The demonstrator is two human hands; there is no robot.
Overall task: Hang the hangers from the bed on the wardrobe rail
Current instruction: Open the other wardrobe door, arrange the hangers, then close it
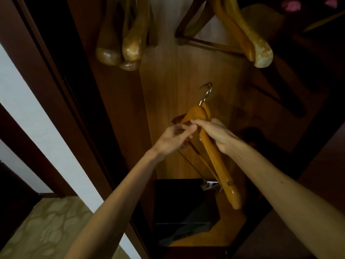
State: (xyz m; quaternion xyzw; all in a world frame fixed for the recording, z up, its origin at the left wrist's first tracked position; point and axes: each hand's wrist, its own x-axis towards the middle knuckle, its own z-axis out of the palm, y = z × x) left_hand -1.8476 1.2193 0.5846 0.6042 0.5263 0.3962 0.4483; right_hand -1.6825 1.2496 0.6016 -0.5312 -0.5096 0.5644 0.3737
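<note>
Two wooden hangers (pixel 209 146) are gripped by the right hand (pixel 214 135); one should be separated by the left hand (pixel 173 137), whose fingers pinch them, hook (pixel 206 94) kept upward.

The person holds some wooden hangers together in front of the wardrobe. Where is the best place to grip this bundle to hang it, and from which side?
Probably at the neck of the wooden hangers, just under the metal hook, coming from below. The hook points up and away, so a grip there keeps it free. The right hand already holds this part; the left hand grips the near side. The long arm with clips hangs down, giving less control.
</note>
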